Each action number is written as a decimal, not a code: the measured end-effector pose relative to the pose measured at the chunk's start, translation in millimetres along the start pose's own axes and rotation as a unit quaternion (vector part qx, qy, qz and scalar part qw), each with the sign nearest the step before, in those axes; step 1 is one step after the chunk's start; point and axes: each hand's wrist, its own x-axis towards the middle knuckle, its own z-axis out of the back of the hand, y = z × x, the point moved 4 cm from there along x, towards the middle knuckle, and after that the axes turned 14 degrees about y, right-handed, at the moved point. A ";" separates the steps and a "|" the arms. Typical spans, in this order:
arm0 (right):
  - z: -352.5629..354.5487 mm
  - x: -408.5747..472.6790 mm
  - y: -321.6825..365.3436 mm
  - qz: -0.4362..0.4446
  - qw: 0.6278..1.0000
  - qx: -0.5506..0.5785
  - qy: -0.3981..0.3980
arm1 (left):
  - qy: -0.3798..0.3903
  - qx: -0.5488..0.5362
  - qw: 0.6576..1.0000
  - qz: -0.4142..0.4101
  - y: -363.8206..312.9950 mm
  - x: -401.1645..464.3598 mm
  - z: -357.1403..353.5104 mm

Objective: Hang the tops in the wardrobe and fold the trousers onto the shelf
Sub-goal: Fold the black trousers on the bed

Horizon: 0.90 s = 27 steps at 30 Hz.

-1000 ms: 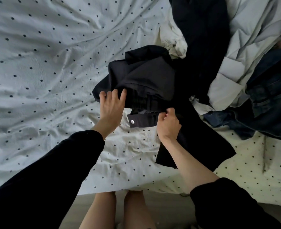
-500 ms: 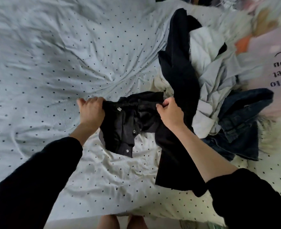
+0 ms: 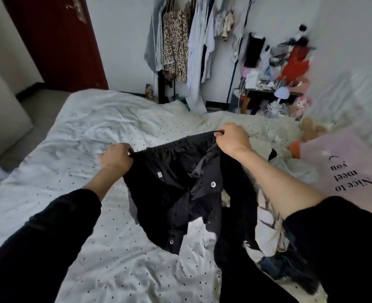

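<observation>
Black trousers (image 3: 176, 193) with an elastic waistband and metal snaps hang in the air above the bed, waistband stretched between both hands. My left hand (image 3: 115, 159) grips the waistband's left end. My right hand (image 3: 231, 139) grips its right end, a little higher. One leg trails down past my right arm to the pile of clothes (image 3: 274, 237) on the bed's right side, where white and dark denim pieces lie.
The bed (image 3: 89, 136) has a white dotted sheet. A clothes rail (image 3: 187, 40) with hanging tops stands beyond the bed's far end. A cluttered side table (image 3: 270, 92) is at the back right, a pink pillow (image 3: 353, 171) on the right, a dark red door (image 3: 56, 40) at the back left.
Both hands have lifted the black trousers off the bed and spread the waistband apart. The view has tilted up from the bed to the room.
</observation>
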 end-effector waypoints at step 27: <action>392.4 -31.6 183.0 0.164 0.891 0.273 -0.323 | -0.354 -0.337 0.854 -0.177 -103.0 -98.4 427.7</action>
